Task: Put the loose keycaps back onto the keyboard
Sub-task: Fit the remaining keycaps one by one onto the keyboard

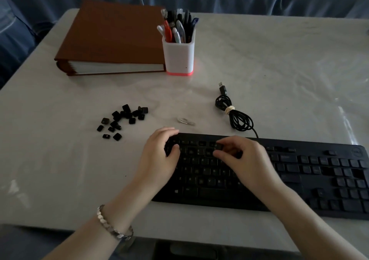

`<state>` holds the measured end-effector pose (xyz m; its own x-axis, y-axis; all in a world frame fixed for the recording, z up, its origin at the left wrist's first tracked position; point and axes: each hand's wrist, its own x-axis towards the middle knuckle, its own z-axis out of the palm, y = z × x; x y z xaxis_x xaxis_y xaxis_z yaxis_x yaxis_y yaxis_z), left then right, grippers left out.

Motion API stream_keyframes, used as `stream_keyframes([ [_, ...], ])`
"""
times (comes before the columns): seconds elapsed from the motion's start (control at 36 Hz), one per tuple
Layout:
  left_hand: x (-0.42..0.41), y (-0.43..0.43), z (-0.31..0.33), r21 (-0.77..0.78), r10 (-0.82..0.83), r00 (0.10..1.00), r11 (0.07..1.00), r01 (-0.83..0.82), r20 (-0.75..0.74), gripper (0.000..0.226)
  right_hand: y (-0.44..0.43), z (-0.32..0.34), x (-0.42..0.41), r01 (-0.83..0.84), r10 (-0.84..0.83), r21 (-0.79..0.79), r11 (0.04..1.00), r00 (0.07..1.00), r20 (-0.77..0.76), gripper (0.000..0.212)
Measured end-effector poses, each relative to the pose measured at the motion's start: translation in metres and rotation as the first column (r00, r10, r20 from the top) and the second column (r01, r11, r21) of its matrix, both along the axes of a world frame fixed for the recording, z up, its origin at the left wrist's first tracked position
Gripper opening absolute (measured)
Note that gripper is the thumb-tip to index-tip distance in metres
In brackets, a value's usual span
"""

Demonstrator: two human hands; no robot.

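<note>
At the near edge of the worktop (279, 70) the keyboard (299, 179) is found lying flat, its cable (237, 116) coiled, banded and unplugged behind it. The loose keycaps (123, 120) are scattered in a small heap to the left of the keyboard, well apart from it and untouched. The left hand (159, 151) is curled over the keyboard's far left corner, thumb on the key field, so the board is held steady. The right hand (243, 159) is bent over the top rows, its fingertips gathered on what appears to be a single keycap (218, 146) — the dim light prevents certainty. Several dark gaps are noted among the right-hand keys. The caps are judged to be light, rigid plastic shells, smooth enough to slip and easily flicked away. Each is best pinched by two opposite side walls, legend up, then seated squarely and pressed from the top face. Off-centre pressure is to be avoided — the small stems beneath are judged likely to snap.
</note>
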<state>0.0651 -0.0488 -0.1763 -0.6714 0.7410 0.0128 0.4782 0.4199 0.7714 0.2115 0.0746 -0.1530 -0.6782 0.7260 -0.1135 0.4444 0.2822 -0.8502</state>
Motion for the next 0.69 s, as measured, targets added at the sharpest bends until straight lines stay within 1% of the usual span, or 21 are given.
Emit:
stream_keyframes([
  [0.06, 0.0, 0.0, -0.003, 0.01, 0.005, 0.999, 1.0, -0.005, 0.038, 0.033, -0.003, -0.005, -0.006, -0.034, 0.033, 0.092, 0.995, 0.999, 0.005, 0.018],
  [0.14, -0.001, -0.001, -0.005, 0.05, 0.033, 0.991, 0.998, -0.039, 0.126, 0.033, -0.008, -0.012, -0.015, -0.079, 0.078, 0.226, 0.971, 0.997, 0.013, 0.027],
  [0.22, -0.002, -0.002, -0.005, 0.107, 0.072, 0.972, 0.989, -0.098, 0.223, 0.038, -0.015, -0.018, -0.024, -0.122, 0.123, 0.304, 0.945, 0.992, 0.014, 0.032],
  [0.31, -0.005, -0.005, -0.005, 0.129, 0.121, 0.944, 0.977, -0.167, 0.308, 0.044, -0.022, -0.025, -0.031, -0.144, 0.148, 0.381, 0.913, 0.989, 0.019, 0.032],
  [0.42, -0.007, -0.008, -0.004, 0.138, 0.138, 0.927, 0.971, -0.196, 0.349, 0.043, -0.026, -0.03, -0.036, -0.165, 0.158, 0.452, 0.877, 0.986, 0.054, 0.031],
  [0.58, -0.008, -0.009, -0.005, 0.139, 0.146, 0.926, 0.969, -0.205, 0.347, 0.039, -0.024, -0.031, -0.034, -0.189, 0.171, 0.44, 0.878, 0.982, 0.081, 0.033],
  [0.69, -0.009, -0.009, -0.006, 0.152, 0.138, 0.92, 0.967, -0.205, 0.366, 0.041, -0.019, -0.026, -0.034, -0.232, 0.206, 0.416, 0.879, 0.973, 0.106, 0.026],
])
